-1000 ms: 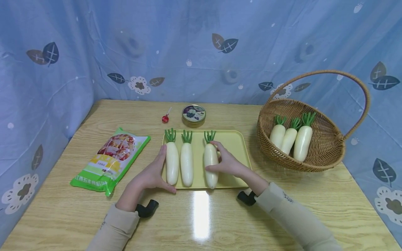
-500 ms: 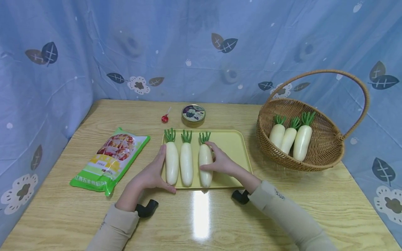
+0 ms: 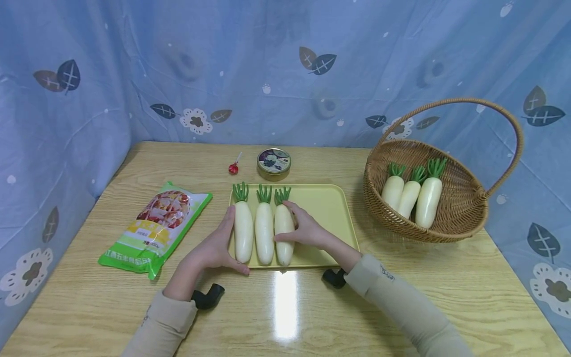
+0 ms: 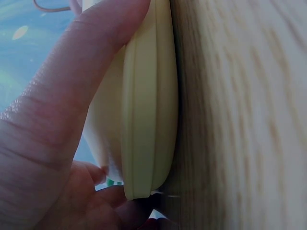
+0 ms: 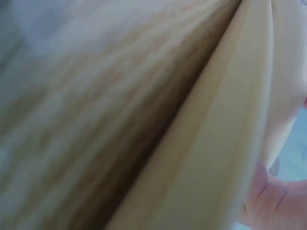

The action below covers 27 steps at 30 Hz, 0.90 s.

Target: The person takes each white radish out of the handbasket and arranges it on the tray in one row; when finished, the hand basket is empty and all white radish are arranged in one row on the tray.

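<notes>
Three white radishes with green tops lie side by side, tops away from me, on a pale yellow tray [image 3: 330, 208]. My right hand [image 3: 308, 231] grips the rightmost radish [image 3: 284, 254], thumb and fingers on its sides, close beside the middle radish [image 3: 264, 233]. At the tray's left end, my left hand [image 3: 211, 250] holds the corner, its fingers along the left side next to the left radish [image 3: 243, 233]. In the left wrist view the thumb [image 4: 67, 81] presses on the tray rim [image 4: 141, 110]. The right wrist view catches the tray's front wall [image 5: 206, 158] up close.
A wicker basket [image 3: 450, 234] with a tall handle stands at the right, three more radishes [image 3: 429, 202] in it. To the left lies a green food packet [image 3: 156, 228]. Behind the tray are a round tin [image 3: 274, 164] and a red lollipop [image 3: 233, 168].
My right hand has moved left along the tray with its radish, closing the gap to the middle one. The left hand has stayed at the tray's corner.
</notes>
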Tool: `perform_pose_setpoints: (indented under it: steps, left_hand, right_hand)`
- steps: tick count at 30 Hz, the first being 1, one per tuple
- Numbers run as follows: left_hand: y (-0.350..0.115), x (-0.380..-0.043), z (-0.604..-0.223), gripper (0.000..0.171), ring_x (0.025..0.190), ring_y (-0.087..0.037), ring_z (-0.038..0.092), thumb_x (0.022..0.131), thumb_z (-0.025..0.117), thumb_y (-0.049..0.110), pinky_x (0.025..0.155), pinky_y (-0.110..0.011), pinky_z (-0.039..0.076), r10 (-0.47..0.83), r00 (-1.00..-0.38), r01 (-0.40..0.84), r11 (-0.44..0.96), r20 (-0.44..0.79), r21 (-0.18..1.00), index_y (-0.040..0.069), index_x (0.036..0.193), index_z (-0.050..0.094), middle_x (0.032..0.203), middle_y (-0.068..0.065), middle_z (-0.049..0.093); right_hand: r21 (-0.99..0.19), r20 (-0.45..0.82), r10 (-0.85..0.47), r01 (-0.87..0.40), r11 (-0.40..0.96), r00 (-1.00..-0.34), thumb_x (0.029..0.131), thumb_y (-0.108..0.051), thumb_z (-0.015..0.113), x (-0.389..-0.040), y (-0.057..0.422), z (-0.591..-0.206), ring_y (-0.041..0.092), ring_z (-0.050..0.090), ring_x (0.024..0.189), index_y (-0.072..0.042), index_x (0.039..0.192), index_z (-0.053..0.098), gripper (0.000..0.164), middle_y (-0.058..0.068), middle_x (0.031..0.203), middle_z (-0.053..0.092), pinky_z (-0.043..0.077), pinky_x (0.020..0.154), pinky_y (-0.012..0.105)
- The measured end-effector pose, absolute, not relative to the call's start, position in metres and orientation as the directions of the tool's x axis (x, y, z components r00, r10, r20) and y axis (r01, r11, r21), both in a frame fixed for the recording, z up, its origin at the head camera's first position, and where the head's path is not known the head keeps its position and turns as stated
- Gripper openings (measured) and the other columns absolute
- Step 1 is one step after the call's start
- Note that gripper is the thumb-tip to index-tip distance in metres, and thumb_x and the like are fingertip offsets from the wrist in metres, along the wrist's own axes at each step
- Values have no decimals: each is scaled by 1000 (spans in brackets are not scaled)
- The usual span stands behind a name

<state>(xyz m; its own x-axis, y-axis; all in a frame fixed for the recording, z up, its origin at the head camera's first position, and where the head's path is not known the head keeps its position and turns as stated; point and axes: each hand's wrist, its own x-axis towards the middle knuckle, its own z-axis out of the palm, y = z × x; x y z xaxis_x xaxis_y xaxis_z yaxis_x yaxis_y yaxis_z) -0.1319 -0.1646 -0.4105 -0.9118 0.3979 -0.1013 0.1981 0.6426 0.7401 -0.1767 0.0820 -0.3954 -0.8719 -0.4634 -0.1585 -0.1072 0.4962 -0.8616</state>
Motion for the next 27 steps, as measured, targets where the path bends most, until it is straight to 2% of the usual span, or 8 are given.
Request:
perform_pose_setpoints:
  steps: [9, 15, 27]
  left_hand:
    - [-164, -132, -409, 148, 136, -37, -4, 46, 91, 37, 109, -49, 9, 396, -913, 197, 641, -100, 742, -4, 142, -14, 148, -25, -13]
    - [-165, -131, -410, 148, 136, -37, -3, 46, 91, 37, 109, -49, 10, 394, -914, 194, 641, -101, 742, -4, 141, -15, 148, -25, -13]
    - [-165, -131, -411, 149, 136, -36, -3, 44, 90, 39, 109, -49, 10, 390, -914, 184, 640, -109, 746, -3, 142, -14, 148, -24, -12]
  right_hand:
    - [-851, -156, -459, -117, 512, -875, 71, -21, 79, -176, 77, -393, 30, 36, 125, -3, 144, 21, 95, 19, 143, 31, 36, 99, 43]
    - [-832, -140, -462, -149, 535, -876, 70, -24, 80, -178, 75, -394, 30, 30, 130, -2, 143, 23, 96, 19, 143, 31, 28, 105, 44]
    - [-795, -116, -506, -225, 563, -855, 73, -28, 78, -179, 78, -395, 31, 33, 126, -4, 144, 21, 95, 22, 139, 34, 31, 103, 45]
